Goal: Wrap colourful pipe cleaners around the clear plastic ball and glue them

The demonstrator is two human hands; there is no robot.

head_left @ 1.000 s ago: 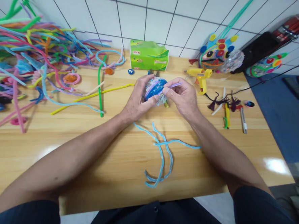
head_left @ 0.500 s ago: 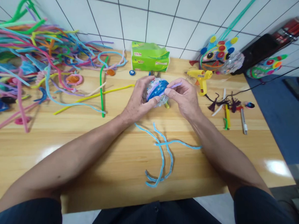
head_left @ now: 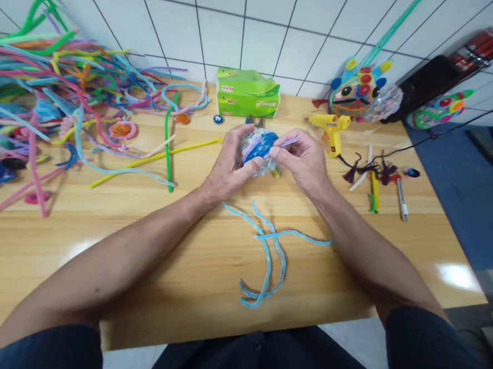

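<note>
A clear, shiny rounded craft piece with blue and purple pipe cleaners across its face (head_left: 264,145) is held over the middle of the table. My left hand (head_left: 233,160) wraps round its left side, with the thumb pressed along the lower front. At its right edge, my right hand (head_left: 305,157) pinches a purple pipe cleaner (head_left: 289,142) between thumb and forefinger. Part of that strip is hidden by the fingers. Nearer the table's front edge lie several light blue pipe cleaners (head_left: 269,261), crossing one another.
A heap of coloured pipe cleaners (head_left: 56,79) covers the far left. Behind my hands stands a green tissue pack (head_left: 247,95). To the right are a yellow glue gun (head_left: 331,128), a decorated craft figure (head_left: 360,91), dark tassels (head_left: 383,170) and a utility knife (head_left: 402,200).
My right thumb has shifted very slightly left along the purple pipe cleaner. Otherwise both hands and the craft piece stay almost in place.
</note>
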